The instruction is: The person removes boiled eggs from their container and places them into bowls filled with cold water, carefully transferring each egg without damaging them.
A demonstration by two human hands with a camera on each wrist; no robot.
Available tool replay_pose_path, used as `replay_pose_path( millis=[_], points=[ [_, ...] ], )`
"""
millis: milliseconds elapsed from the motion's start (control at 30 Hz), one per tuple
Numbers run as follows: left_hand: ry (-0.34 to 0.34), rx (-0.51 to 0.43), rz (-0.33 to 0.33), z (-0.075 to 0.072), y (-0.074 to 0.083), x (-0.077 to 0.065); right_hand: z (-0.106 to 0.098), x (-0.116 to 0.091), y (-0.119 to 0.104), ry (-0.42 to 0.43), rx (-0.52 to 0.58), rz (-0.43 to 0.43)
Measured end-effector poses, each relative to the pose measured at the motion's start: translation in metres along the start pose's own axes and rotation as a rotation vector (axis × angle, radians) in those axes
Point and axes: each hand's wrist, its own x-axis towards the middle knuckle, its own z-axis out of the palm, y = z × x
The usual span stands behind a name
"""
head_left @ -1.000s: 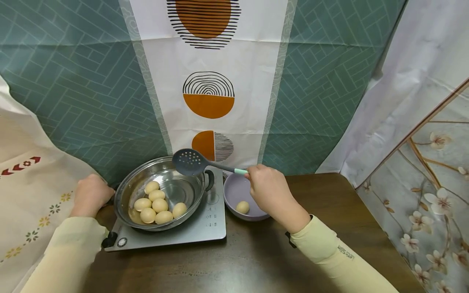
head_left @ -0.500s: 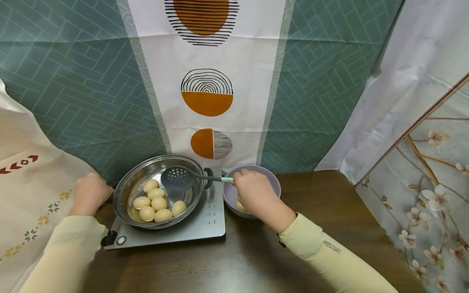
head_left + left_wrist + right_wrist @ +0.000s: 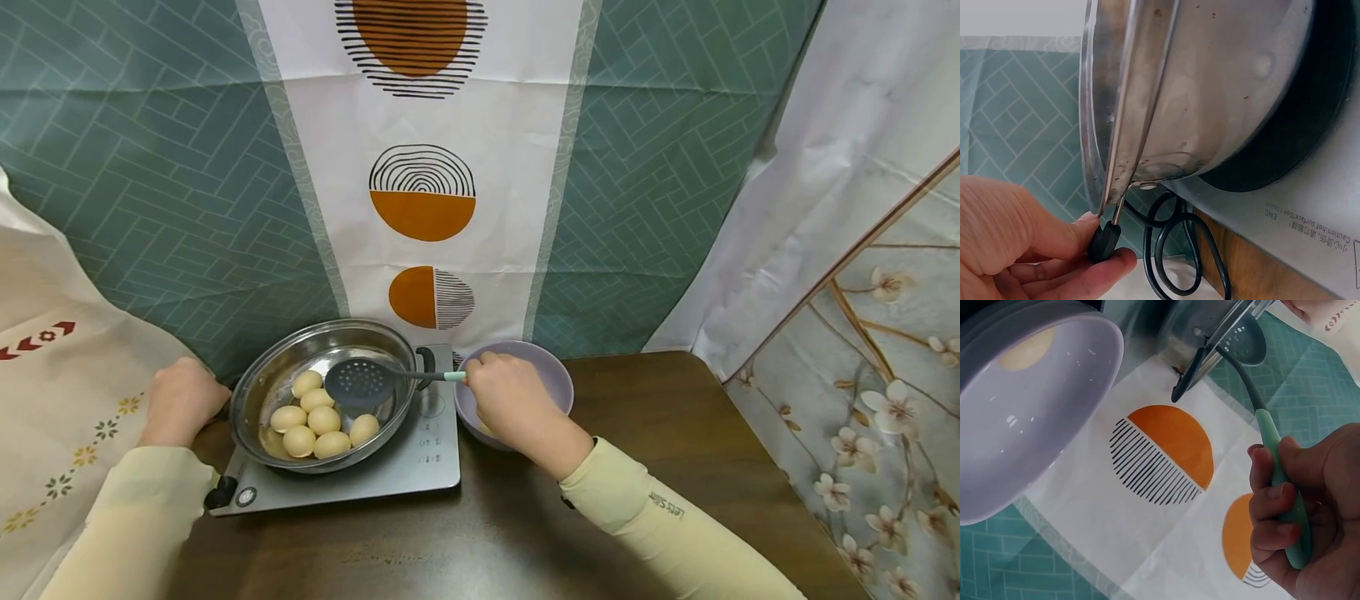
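Observation:
My left hand [image 3: 180, 402] grips the black side handle [image 3: 1105, 242] of a steel pot [image 3: 258, 396], thumb and fingers on either side of it. Several pale, peeled-looking eggs [image 3: 324, 419] lie in the pot. My right hand [image 3: 517, 400] holds a skimmer by its mint-green handle [image 3: 1291, 515], fingers curled round it. The grey perforated head [image 3: 360, 383] of the skimmer hangs over the right part of the pot, close beside the eggs. A purple bowl [image 3: 553, 379] stands under my right hand, with one egg [image 3: 1027, 351] in it, mostly hidden in the head view.
The pot sits on a silver induction cooktop [image 3: 435, 454] on a dark wooden table [image 3: 525, 525]. A black cord [image 3: 1179, 250] coils near the pot's left handle. Patterned cloth [image 3: 420, 250] hangs behind, and floral panels [image 3: 855, 450] stand at the right.
My right hand has carried the skimmer left and down, from above the pot's right rim to just over the eggs. My left hand stays on the pot handle.

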Motion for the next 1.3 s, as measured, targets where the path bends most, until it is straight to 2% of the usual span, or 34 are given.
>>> replay_pose_path(
  millis=[133, 333, 667, 1167, 1300],
  points=[
    [-0.002, -0.002, -0.015, -0.0005, 0.0026, 0.0, 0.001, 0.0004, 0.0007, 0.019, -0.021, -0.029],
    [0.003, -0.007, -0.011, 0.0003, 0.0029, -0.0009, 0.0018, 0.0007, 0.0001, 0.003, -0.025, -0.048],
    [0.007, -0.016, -0.025, 0.0006, 0.0044, -0.0012, 0.0017, 0.0013, -0.0033, -0.042, -0.018, -0.042],
    [0.014, -0.007, 0.001, -0.0009, 0.0043, -0.0018, 0.0004, 0.001, -0.0055, -0.054, 0.014, -0.043],
    [0.008, -0.007, 0.0, -0.0012, 0.0049, -0.0026, -0.0004, 0.0011, -0.0044, -0.083, 0.031, -0.039]
  ],
)
